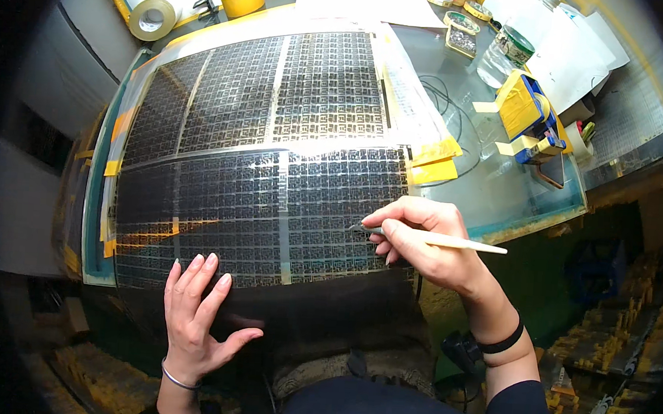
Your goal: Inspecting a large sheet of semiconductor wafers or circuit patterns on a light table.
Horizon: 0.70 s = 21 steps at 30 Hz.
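A large dark patterned film sheet (226,193), printed with a grid of small repeating shapes, lies on the glass-topped table (491,205). Pale strips divide it into blocks, and its near end hangs over the front edge. My right hand (428,243) pinches a slim white-handled craft knife (466,242), whose dark pointed tip is at the sheet's surface on the right near block. My left hand (198,305) is open, fingers spread, with its fingertips on the sheet's lower left part and nothing held.
Tape rolls (152,19) stand at the back left. To the right are a yellow-and-blue tape dispenser (521,105), a clear jar with a green lid (505,54) and a thin black cable (459,112). Yellow tape (434,162) sticks at the sheet's right edge.
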Each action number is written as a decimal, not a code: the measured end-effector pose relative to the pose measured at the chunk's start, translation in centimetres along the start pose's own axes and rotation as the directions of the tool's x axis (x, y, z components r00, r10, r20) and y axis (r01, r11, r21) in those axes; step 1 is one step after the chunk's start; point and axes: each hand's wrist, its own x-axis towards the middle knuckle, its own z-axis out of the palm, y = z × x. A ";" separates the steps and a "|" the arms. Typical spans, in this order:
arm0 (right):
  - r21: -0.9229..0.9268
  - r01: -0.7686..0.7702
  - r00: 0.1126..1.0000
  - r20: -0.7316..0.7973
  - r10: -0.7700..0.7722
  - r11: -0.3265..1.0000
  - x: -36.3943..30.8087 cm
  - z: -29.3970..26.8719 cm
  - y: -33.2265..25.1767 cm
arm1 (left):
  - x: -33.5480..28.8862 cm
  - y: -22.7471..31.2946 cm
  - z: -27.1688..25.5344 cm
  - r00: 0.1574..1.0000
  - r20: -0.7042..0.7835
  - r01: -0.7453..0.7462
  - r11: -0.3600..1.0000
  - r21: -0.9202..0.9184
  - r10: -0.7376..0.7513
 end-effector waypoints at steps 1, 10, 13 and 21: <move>-0.055 0.047 0.999 -0.005 -0.048 0.997 0.1 0.0 0.1 | 0.3 0.2 0.0 1.000 -0.020 0.004 1.000 -0.011 -0.004; -0.156 0.127 0.985 -0.093 -0.142 0.980 0.1 0.5 1.1 | 1.5 1.2 1.7 0.996 -0.085 -0.045 0.998 -0.051 0.040; -0.164 0.124 0.986 -0.090 -0.140 0.979 0.2 0.6 0.9 | 1.9 2.3 1.4 0.997 -0.051 -0.051 0.997 0.051 0.054; -0.274 0.231 0.967 -0.045 -0.253 0.933 0.3 0.7 0.7 | 3.8 3.7 1.5 0.998 -0.015 -0.062 0.993 -0.100 0.060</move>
